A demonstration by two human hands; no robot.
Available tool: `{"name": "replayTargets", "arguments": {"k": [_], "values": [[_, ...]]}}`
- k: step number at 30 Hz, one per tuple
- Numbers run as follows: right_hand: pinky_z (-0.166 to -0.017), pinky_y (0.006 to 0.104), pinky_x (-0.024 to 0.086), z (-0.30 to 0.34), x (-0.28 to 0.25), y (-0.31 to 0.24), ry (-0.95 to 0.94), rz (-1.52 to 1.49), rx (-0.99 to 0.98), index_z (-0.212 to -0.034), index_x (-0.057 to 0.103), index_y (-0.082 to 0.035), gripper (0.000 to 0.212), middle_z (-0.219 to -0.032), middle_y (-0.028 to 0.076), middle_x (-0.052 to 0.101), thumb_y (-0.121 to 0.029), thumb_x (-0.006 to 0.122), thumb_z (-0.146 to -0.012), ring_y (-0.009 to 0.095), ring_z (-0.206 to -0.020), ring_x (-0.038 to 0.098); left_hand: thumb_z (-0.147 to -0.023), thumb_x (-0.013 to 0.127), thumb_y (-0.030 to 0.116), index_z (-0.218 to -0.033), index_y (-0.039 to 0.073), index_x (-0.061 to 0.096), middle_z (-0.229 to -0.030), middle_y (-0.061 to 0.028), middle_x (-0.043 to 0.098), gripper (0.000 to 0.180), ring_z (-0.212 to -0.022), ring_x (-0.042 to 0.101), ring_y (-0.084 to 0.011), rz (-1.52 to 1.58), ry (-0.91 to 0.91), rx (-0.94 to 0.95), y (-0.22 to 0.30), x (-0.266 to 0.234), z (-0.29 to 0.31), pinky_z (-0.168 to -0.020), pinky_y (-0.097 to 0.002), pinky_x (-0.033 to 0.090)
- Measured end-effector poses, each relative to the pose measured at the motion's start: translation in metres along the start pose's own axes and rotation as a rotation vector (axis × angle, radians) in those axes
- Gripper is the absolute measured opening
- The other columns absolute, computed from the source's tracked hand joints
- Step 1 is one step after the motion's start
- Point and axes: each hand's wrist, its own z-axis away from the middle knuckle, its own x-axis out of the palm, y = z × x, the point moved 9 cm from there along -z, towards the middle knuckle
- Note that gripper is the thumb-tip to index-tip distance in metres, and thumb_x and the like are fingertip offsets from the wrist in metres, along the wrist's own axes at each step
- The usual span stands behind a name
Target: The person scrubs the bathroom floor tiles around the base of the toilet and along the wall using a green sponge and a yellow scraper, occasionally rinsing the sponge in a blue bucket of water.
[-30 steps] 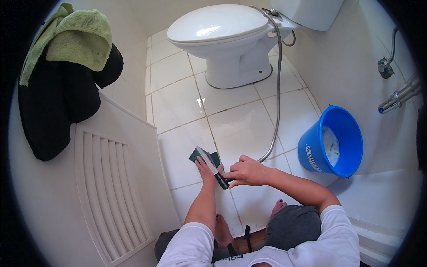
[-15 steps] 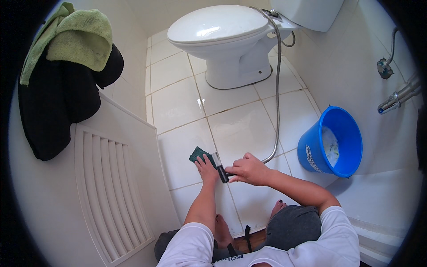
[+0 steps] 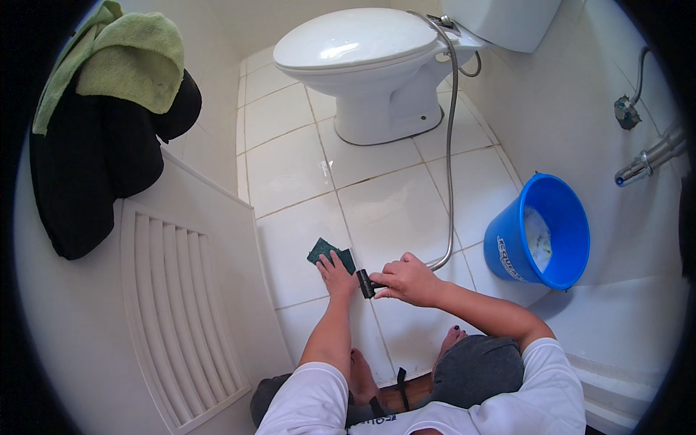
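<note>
A dark green scouring pad (image 3: 319,249) lies on the white floor tiles. My left hand (image 3: 336,275) rests on it, fingers spread out and pressing down from above. Just to the right, my right hand (image 3: 408,280) is wrapped round the handle of a black handheld bidet sprayer (image 3: 365,283). The sprayer's head is beside my left hand, with no spray visible from it. From my right hand, a metal hose (image 3: 451,167) curves up across the floor to the toilet (image 3: 384,87). My palm hides part of the pad.
A blue bucket (image 3: 500,246) with foamy liquid inside stands at the right. Above it, a metal tap (image 3: 638,168) juts from the wall. On the left are a louvred white door (image 3: 185,304) and hanging black cloth (image 3: 94,167) with a green towel (image 3: 138,54). My feet are at the lower edge.
The pale streak of water at the sprayer's head has gone. My right hand stays almost in place, and my left hand remains on the scouring pad.
</note>
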Motion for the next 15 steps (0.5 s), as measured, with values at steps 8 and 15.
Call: {"name": "replayTargets", "arguments": {"k": [8, 15], "values": [[-0.072, 0.0412, 0.046, 0.031, 0.038, 0.031, -0.254, -0.195, 0.307, -0.112, 0.059, -0.016, 0.043, -0.085, 0.01, 0.061, -0.05, 0.05, -0.087, 0.029, -0.082, 0.061, -0.073, 0.069, 0.044, -0.146, 0.006, 0.013, -0.15, -0.026, 0.007, 0.1, -0.139, 0.005, -0.0434, 0.083, -0.038, -0.001, 0.011, -0.001, 0.003, -0.114, -0.0453, 0.012], [-0.077, 0.0441, 0.046, 0.07, 0.008, 0.112, 0.002, -0.111, 0.693, -0.112, 0.061, -0.014, 0.042, -0.091, 0.012, 0.061, -0.047, 0.051, -0.088, 0.032, -0.088, 0.059, -0.071, 0.07, 0.048, -0.145, 0.004, 0.015, -0.149, -0.0272, 0.007, 0.102, -0.138, 0.006, -0.0451, 0.043, -0.028, -0.011, 0.0, -0.004, -0.003, -0.113, -0.046, 0.015]]}}
